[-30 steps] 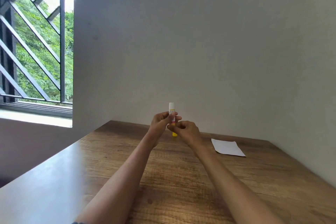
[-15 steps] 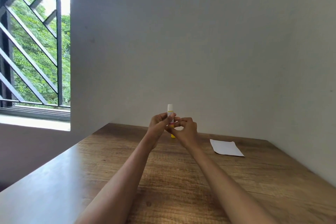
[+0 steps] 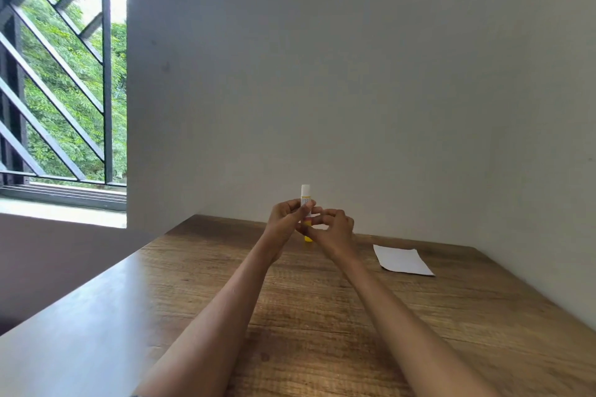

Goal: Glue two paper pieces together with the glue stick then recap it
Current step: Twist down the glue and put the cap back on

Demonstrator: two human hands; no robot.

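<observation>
Since a second ago the right hand (image 3: 333, 229) has shifted its hold on the upright white glue stick with a yellow base (image 3: 305, 195). Then its fingers were folded tight over the lower barrel. Now they are spread looser, with the fingertips (image 3: 317, 219) pinching the stick just above the yellow end. The left hand's (image 3: 287, 222) thumb sits slightly higher on the barrel.

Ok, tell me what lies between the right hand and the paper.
Only bare table, in the head view; right hand grips the glue stick, paper lies apart.
</observation>
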